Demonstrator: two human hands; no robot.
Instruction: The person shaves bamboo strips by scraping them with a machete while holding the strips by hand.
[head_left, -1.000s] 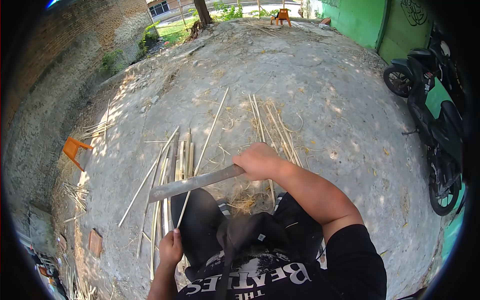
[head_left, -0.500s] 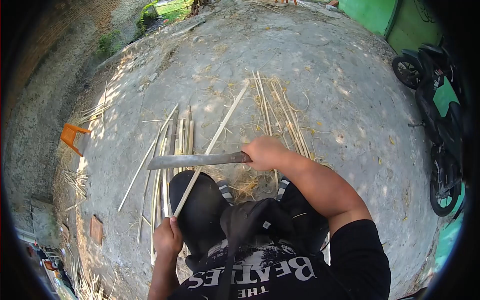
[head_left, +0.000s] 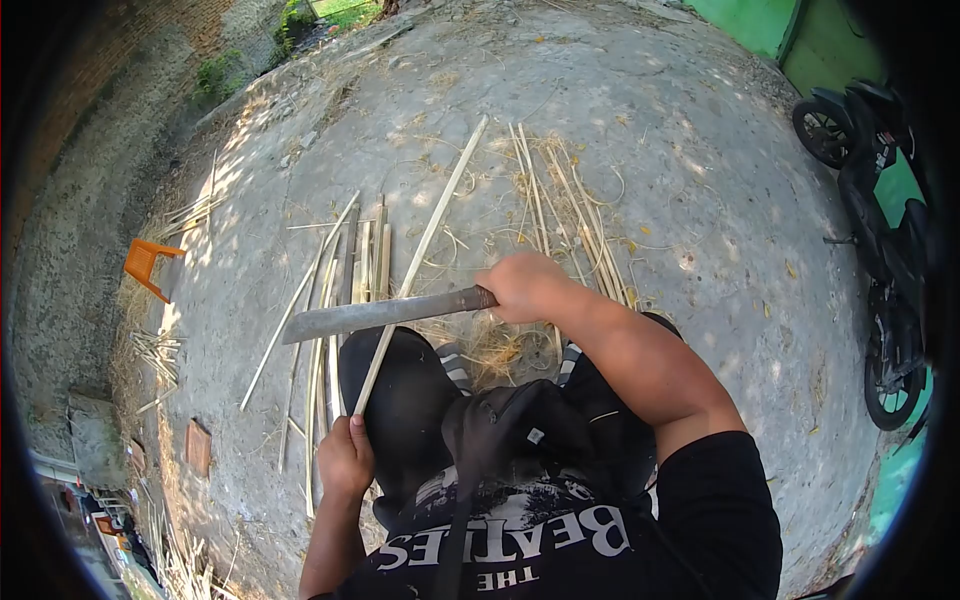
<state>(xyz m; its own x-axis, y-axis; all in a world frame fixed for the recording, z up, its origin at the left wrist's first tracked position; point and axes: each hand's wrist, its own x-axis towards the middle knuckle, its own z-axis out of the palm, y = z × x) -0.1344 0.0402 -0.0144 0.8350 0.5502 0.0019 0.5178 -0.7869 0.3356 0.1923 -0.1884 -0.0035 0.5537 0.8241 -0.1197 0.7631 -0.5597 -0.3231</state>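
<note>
My right hand [head_left: 524, 287] is closed round the handle of a machete [head_left: 375, 314], whose broad blade points left and lies across a long bamboo strip [head_left: 446, 203]. The near end of that strip is gripped by my left hand [head_left: 345, 453], thumb on top. From there the strip slants up and away to the right, over my left knee. Left of the knee, several more bamboo strips [head_left: 329, 300] lie on the ground. Another bunch of thin strips [head_left: 585, 225] rests to the right, among curly shavings [head_left: 500, 350] that gather between my feet.
An orange plastic stool [head_left: 150, 268] stands at the left by the wall. Small piles of sticks [head_left: 157, 358] and a brick-coloured slab [head_left: 198, 448] lie along that side. On the right a black and green motorcycle [head_left: 880, 240] is parked near a green wall [head_left: 745, 25].
The strip has shifted up and forward in my left hand's grip, its far end now higher in view. The machete has moved slightly up, its tip tilting lower to the left.
</note>
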